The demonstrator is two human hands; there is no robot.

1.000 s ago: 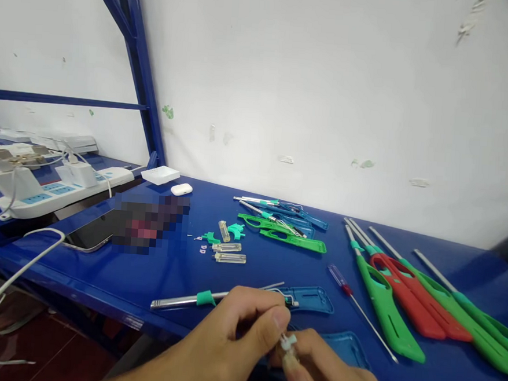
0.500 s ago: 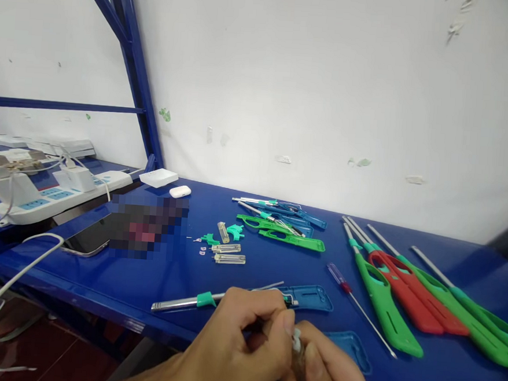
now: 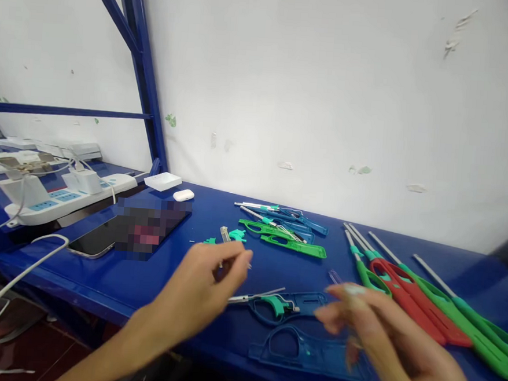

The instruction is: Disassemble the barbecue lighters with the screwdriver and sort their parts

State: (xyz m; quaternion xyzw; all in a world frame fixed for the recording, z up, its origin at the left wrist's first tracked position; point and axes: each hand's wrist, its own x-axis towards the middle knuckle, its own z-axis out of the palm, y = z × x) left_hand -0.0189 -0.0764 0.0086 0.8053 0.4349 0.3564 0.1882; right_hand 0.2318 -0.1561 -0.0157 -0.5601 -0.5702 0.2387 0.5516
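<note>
Over the small parts near the middle of the table, my left hand (image 3: 206, 283) has thumb and index finger pinched together. A thin tip shows beside the fingertips, but I cannot make out what they hold. My right hand (image 3: 394, 339) hovers at the right, its fingers curled and smeared by motion. Between the hands lies an opened blue lighter shell half (image 3: 309, 304) with a metal tube, wire and green trigger (image 3: 275, 304) in it. The other blue shell half (image 3: 312, 357) lies in front. A clear fuel tank (image 3: 225, 234) and green trigger (image 3: 237, 234) lie beyond my left hand.
Opened blue and green lighter shells (image 3: 293, 246) lie toward the wall. Several red and green long lighters (image 3: 429, 304) are at the right, with a screwdriver (image 3: 335, 276) partly behind my right hand. A phone (image 3: 94, 240), earbud case (image 3: 183, 195) and power strip (image 3: 74, 201) are left.
My hands have moved apart, the left toward the small parts, the right to the right. The green trigger and front blue shell half between them now show.
</note>
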